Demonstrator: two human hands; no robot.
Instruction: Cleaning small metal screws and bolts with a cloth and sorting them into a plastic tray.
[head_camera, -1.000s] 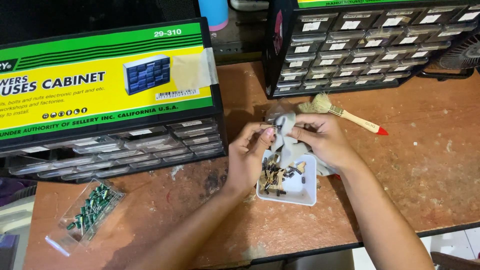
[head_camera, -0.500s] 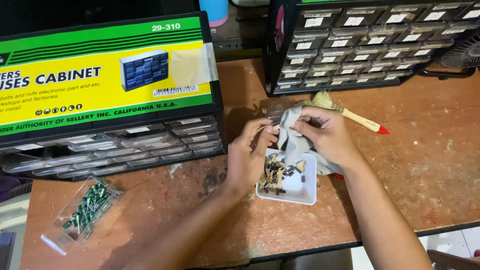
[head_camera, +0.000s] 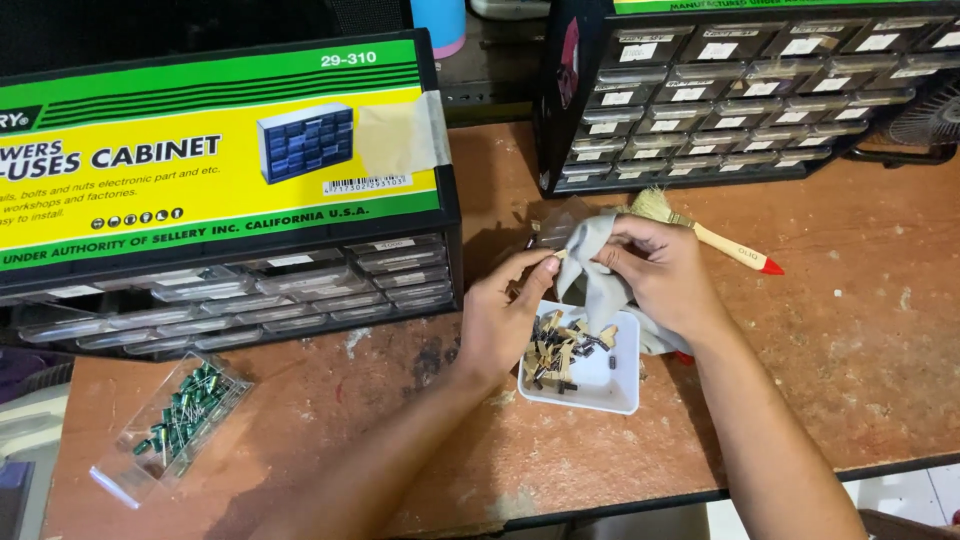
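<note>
Centre frame: left hand pinches a small clear drawer by its edge, right hand grips a grey cloth bunched against it, both just above the white tray of small components. Risk: cloth tail hangs into the tray, so a tug could flick parts onto the table. Drawer's held by fingertips only, so a slip is likely if pressed hard. Brush lies just behind, upper centre-right.
</note>
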